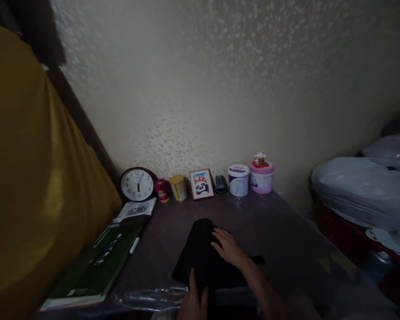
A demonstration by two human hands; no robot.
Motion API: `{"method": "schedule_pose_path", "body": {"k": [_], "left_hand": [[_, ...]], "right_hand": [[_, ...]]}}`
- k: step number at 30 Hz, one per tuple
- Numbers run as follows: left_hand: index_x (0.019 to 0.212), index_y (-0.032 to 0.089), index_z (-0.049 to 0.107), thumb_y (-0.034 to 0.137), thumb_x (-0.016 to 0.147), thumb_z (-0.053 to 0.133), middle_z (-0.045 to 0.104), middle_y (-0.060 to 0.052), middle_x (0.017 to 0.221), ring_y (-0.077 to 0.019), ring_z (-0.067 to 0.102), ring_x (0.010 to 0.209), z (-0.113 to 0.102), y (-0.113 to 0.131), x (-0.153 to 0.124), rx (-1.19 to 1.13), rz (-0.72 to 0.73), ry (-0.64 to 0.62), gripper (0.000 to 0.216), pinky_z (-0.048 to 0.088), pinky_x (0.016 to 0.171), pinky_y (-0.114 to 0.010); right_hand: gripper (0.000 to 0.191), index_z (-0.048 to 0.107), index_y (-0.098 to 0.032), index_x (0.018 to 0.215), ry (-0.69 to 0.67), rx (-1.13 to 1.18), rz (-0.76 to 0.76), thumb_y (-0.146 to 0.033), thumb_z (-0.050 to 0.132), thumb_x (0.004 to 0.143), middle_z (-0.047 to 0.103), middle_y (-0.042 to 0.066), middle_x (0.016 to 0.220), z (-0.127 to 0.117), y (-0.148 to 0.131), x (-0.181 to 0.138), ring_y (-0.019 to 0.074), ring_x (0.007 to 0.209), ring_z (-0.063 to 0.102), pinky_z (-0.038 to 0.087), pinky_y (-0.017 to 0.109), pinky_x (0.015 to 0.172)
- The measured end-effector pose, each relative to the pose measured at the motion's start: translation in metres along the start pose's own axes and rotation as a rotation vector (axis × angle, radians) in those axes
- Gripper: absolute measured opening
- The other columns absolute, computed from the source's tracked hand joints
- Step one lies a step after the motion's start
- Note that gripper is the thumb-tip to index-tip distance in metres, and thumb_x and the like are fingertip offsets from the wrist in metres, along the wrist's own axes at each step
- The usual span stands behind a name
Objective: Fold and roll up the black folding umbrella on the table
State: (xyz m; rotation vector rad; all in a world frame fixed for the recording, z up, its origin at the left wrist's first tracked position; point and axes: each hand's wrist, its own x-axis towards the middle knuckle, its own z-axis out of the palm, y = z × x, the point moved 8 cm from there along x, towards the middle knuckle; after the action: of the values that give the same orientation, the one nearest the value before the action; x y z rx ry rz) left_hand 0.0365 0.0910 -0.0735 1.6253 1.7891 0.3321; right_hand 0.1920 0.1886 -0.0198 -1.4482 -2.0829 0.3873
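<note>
A black folded cloth item lies near the front edge of the table; its exact kind is hard to make out in the dim light. A short dark strap-like end sticks out on its right. My right hand rests flat on the upper right part of the cloth, fingers stretched out. At the cloth's near edge is my left hand, with the index finger extended onto the fabric and the thumb apart from it. The left hand's other fingers are hidden.
Along the wall stand a clock, a red can, a yellow tin, a framed panda picture and two lidded tubs. A green book and white marker lie left, beside a yellow curtain. Plastic-wrapped bundles sit right.
</note>
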Motion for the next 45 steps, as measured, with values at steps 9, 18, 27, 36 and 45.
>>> {"method": "schedule_pose_path", "body": {"k": [9, 18, 27, 36, 45], "left_hand": [[0.138, 0.004, -0.003, 0.028, 0.089, 0.027, 0.062, -0.018, 0.109, -0.0200, 0.060, 0.100, 0.000, 0.001, -0.002, 0.029, 0.025, -0.047, 0.063, 0.041, 0.082, -0.027], [0.139, 0.010, 0.004, 0.031, 0.087, 0.033, 0.042, -0.013, 0.134, -0.0140, 0.042, 0.122, -0.001, -0.010, 0.003, -0.217, 0.044, -0.004, 0.063, 0.030, 0.099, -0.023], [0.138, 0.007, 0.004, 0.032, 0.086, 0.031, 0.042, -0.017, 0.134, -0.0187, 0.044, 0.121, 0.001, -0.016, 0.009, -0.215, 0.070, -0.019, 0.064, 0.033, 0.099, -0.030], [0.139, 0.009, 0.005, 0.028, 0.086, 0.035, 0.054, -0.014, 0.123, -0.0164, 0.051, 0.113, -0.002, -0.008, 0.002, -0.191, 0.002, -0.008, 0.064, 0.032, 0.097, -0.025], [0.139, 0.006, 0.001, 0.026, 0.088, 0.028, 0.060, -0.018, 0.111, -0.0205, 0.058, 0.102, -0.004, 0.003, -0.003, 0.031, 0.002, -0.013, 0.061, 0.039, 0.084, -0.027]], "right_hand": [[0.023, 0.068, -0.029, 0.090, -0.229, 0.212, -0.103, -0.039, 0.049, 0.082, 0.063, 0.001, 0.110, -0.005, -0.040, -0.100, 0.0189, 0.107, 0.053, 0.039, 0.033, 0.094], [0.037, 0.063, -0.016, 0.093, 0.274, 0.258, 0.381, -0.042, 0.043, 0.074, 0.066, 0.013, 0.096, -0.036, 0.068, -0.073, 0.0257, 0.091, 0.061, 0.046, 0.039, 0.081], [0.043, 0.063, -0.016, 0.088, 0.188, 0.705, 0.550, -0.052, 0.051, 0.068, 0.067, 0.004, 0.080, -0.012, 0.075, -0.057, 0.0206, 0.075, 0.061, 0.047, 0.028, 0.059], [0.042, 0.063, -0.015, 0.081, 0.247, 0.766, 0.447, -0.052, 0.056, 0.062, 0.068, 0.007, 0.078, -0.012, 0.058, -0.031, 0.0254, 0.081, 0.063, 0.048, 0.035, 0.074], [0.040, 0.064, -0.016, 0.093, 0.177, 0.528, 0.349, -0.045, 0.048, 0.071, 0.069, 0.009, 0.091, -0.038, 0.029, -0.002, 0.0244, 0.089, 0.063, 0.047, 0.035, 0.079]]}}
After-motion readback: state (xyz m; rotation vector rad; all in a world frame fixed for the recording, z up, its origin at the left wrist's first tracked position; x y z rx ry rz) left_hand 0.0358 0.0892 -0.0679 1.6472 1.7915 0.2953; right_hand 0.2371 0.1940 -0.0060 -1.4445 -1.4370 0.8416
